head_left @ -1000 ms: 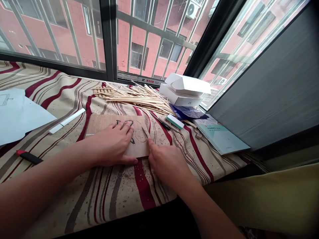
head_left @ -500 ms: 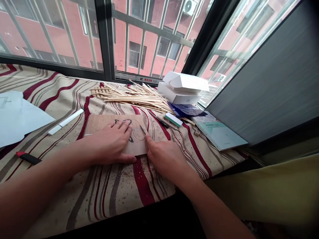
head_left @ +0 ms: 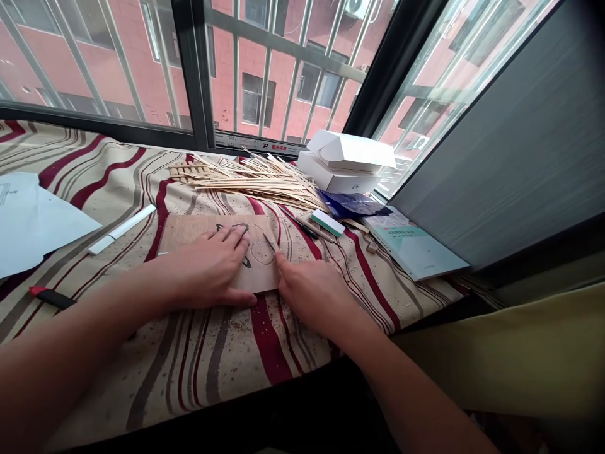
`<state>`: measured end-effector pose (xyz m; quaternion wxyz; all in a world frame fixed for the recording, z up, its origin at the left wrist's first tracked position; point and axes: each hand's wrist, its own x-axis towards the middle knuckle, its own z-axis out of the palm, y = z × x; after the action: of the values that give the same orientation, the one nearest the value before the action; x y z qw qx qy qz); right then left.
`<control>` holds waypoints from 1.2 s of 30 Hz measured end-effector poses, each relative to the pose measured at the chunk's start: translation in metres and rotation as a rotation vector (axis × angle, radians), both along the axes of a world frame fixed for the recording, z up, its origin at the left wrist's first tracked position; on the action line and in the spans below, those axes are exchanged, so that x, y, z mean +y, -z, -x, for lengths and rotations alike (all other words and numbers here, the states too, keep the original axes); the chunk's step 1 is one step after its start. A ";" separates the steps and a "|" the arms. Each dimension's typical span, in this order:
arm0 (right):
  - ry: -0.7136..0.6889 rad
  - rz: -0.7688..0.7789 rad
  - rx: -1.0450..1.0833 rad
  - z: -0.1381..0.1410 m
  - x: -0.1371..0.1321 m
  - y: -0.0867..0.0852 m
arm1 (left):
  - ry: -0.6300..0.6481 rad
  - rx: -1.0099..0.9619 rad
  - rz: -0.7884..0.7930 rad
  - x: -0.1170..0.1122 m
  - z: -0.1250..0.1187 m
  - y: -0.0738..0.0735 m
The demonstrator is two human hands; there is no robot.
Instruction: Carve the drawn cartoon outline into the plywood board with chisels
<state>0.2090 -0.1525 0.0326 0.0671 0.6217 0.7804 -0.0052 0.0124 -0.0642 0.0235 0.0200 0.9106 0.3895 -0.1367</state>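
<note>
A flat wooden board (head_left: 185,231) with dark carved or inked shapes and a thin round outline lies on the striped cloth. My left hand (head_left: 212,261) rests flat on the board, its fingers spread over part of the dark drawing and the thumb at the near edge. At the board's right end my right hand (head_left: 307,287) is closed around a slim pointed carving knife (head_left: 269,241). The blade tip points away to the left and lies at the round outline. The knife's handle is hidden inside my fist.
Behind the board lie a heap of thin wooden sticks (head_left: 265,181) and a white box (head_left: 338,173). To the right are pens (head_left: 305,228), a green-and-white block (head_left: 328,222) and a book (head_left: 416,249). White paper (head_left: 42,221), a white strip (head_left: 121,229) and a red-and-black tool (head_left: 51,296) lie left.
The whole view has shifted slightly. My left hand stays in place on the board, and the knife in my right hand has barely moved against the round outline.
</note>
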 end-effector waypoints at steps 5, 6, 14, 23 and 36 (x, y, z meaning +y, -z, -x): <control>0.009 0.044 0.022 0.000 0.002 -0.001 | -0.009 -0.009 0.016 0.001 0.001 0.001; 0.007 0.041 0.027 -0.001 0.001 -0.001 | -0.010 0.000 0.020 0.001 0.000 0.001; 0.015 0.050 0.016 -0.003 -0.001 -0.001 | -0.006 0.050 0.015 0.000 -0.003 -0.001; -0.004 0.049 0.023 -0.004 0.000 -0.003 | -0.007 0.080 0.013 -0.001 -0.002 -0.003; -0.004 0.041 0.028 -0.003 0.001 -0.006 | 0.001 0.106 -0.003 -0.001 -0.003 -0.004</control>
<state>0.2121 -0.1516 0.0386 0.0687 0.6184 0.7823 -0.0296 0.0157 -0.0649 0.0272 -0.0019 0.9023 0.3897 -0.1841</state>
